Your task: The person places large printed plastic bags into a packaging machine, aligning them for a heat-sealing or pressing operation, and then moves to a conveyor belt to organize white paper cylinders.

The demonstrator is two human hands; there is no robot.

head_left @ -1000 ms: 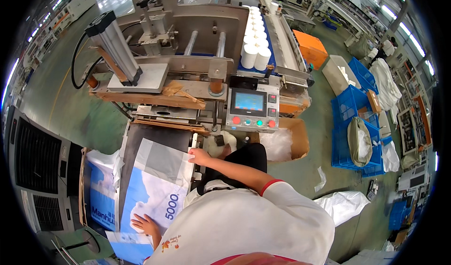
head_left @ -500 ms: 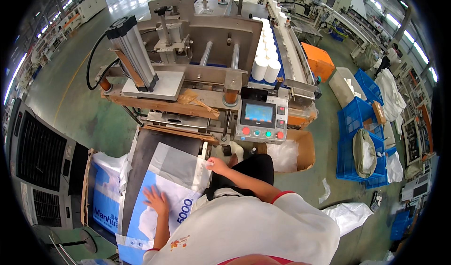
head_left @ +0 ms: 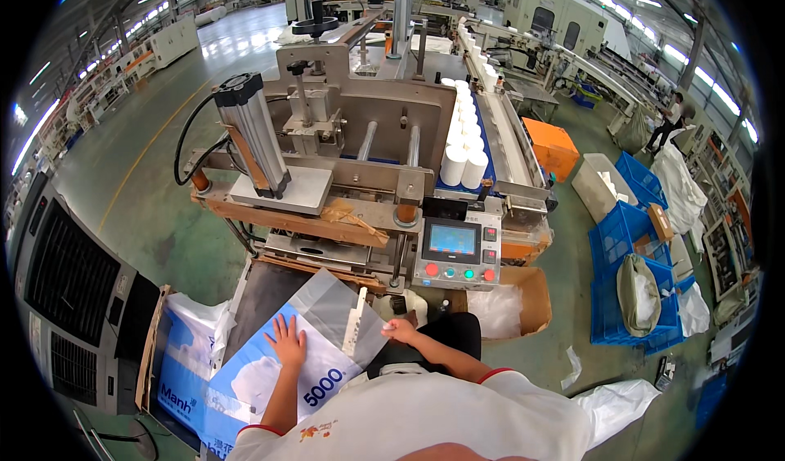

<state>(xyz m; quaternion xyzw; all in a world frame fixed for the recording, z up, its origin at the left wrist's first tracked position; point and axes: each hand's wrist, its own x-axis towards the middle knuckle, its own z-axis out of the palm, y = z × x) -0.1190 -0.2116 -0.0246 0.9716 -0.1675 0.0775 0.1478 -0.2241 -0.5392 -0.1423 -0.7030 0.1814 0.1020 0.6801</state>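
Observation:
A blue and white printed plastic bag [head_left: 258,379] lies slantwise on the dark work surface [head_left: 274,285] in front of me, its clear end pointing to the far right. My left hand [head_left: 288,343] rests flat on the printed part, fingers spread. At the clear end's right corner my right hand [head_left: 401,331] is closed, pinching the film's edge. Beside that hand, a pale perforated strip [head_left: 355,320] shows at the film. The bag's near end runs out of sight under my left arm and shirt.
Beyond the surface stands a metal machine with an air cylinder [head_left: 249,138] and a control panel [head_left: 454,252]. White rolls [head_left: 464,146] line a blue conveyor. More printed bags [head_left: 181,355] sit in a carton at left. A cardboard box [head_left: 523,297] and blue crates [head_left: 625,232] stand at right.
The bag has turned, its clear end swinging right. My right hand has moved right with the edge, and my left hand has slid farther up the bag. The view has tilted up slightly.

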